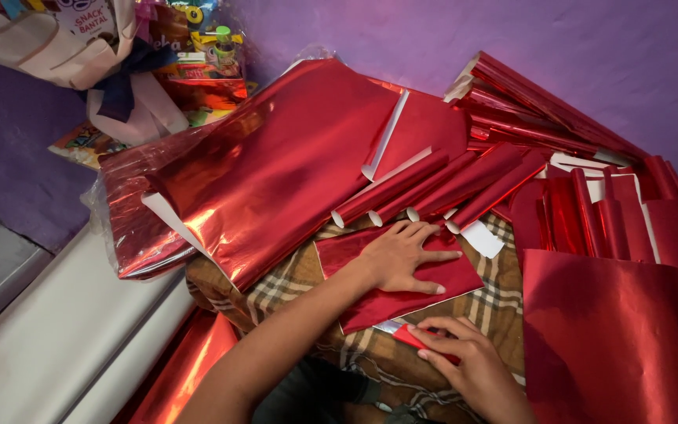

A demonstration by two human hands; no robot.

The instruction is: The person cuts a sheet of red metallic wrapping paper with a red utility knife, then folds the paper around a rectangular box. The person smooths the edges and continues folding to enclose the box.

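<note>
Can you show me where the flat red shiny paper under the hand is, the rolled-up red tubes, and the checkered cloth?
red foil sheet [449,276]: head view, bare right part beside the left hand [403,257].
rolled red tubes [441,188]: head view, middle of one roll.
checkered cloth [292,283]: head view, bare patch left of the sheet.

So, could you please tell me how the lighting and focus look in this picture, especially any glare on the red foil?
Head view: bright glare streaks run down the large red foil sheet; the rolled foil tubes shine too; the left hand pressing a small foil sheet and the right hand are sharp; the purple wall is evenly lit; corners look dimmer.
</note>
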